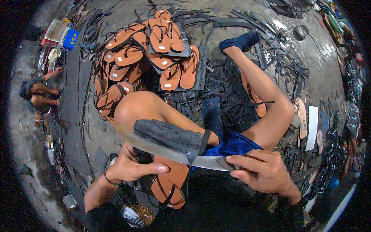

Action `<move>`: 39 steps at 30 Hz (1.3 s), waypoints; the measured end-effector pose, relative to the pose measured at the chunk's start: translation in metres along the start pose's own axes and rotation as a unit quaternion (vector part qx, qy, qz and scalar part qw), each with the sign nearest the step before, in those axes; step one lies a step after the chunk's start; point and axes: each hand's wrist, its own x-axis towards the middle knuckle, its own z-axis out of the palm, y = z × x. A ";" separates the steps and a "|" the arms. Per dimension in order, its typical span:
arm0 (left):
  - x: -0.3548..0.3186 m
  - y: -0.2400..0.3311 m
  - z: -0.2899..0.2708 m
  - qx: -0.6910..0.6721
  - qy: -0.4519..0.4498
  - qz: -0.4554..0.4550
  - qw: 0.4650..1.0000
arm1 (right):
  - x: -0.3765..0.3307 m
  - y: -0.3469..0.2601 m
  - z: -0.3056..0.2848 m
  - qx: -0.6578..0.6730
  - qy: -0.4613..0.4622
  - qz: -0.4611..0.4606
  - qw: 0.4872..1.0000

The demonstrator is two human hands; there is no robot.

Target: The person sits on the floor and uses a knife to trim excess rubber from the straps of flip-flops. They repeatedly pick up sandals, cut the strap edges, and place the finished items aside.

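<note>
My left hand (133,168) is closed on a tan sandal (166,183) with a dark sole and dark straps, its thumb lying on the footbed. My right hand (262,170) pinches one end of a long knife (210,162) between thumb and fingers. The blade runs leftward across the end of the sandal, and its far part is blurred. Just beyond the blade stands a rough dark grey rubber piece (166,135), partly overlapping my raised knee. Whether that piece is still joined to the sandal's sole I cannot tell. The fingers under the sandal are hidden.
A pile of tan sandals (158,38) lies ahead, some on dark rubber sheet. Black rubber scraps (228,77) spread around my legs. A white strip (312,127) lies at right. Another person (42,91) sits at far left near a blue box (70,39).
</note>
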 end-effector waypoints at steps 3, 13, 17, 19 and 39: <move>-0.001 0.009 0.005 0.016 -0.015 -0.087 0.996 | 0.014 -0.005 -0.007 0.000 -0.014 -0.012 1.000; 0.005 0.040 0.003 0.136 -0.067 0.036 0.988 | 0.056 -0.006 0.003 0.170 -0.064 0.019 0.983; -0.008 0.105 0.008 0.445 0.344 0.269 0.782 | 0.050 0.001 0.037 0.196 0.201 -0.063 0.958; -0.028 0.063 0.019 0.271 -0.020 0.205 0.940 | 0.043 0.016 0.062 0.173 0.262 -0.031 0.949; 0.078 -0.102 0.097 -0.520 0.191 0.011 0.833 | 0.010 0.065 0.112 0.124 0.293 0.147 0.937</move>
